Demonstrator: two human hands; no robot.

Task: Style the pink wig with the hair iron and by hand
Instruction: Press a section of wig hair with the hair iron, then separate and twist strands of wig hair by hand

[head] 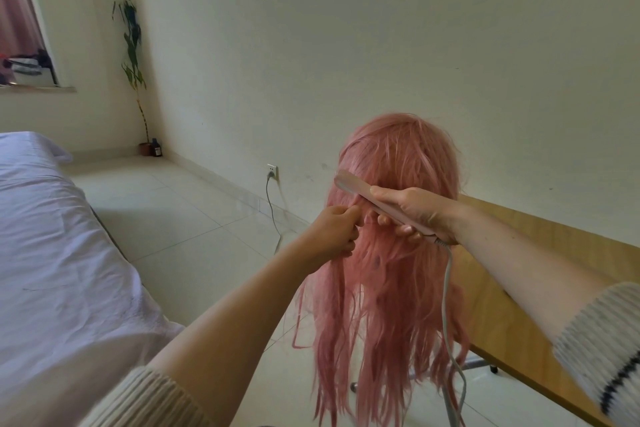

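Observation:
A long pink wig (pixel 398 156) hangs upright on a stand at the corner of a wooden table, its strands falling down past the table edge. My right hand (pixel 419 211) is shut around a pale pink hair iron (pixel 356 188), which lies slanted across the wig's left side with its tip pointing up and left. The iron's grey cord (pixel 448 288) drops from its rear end down in front of the hair. My left hand (pixel 334 229) pinches a lock of the wig just below the iron's tip.
A wooden table (pixel 554 270) runs along the right, by the wall. A bed with white sheets (pixel 52 253) fills the left. A wall socket (pixel 272 172) with a plugged cable sits low on the wall. A potted plant (pixel 133 55) stands in the far corner.

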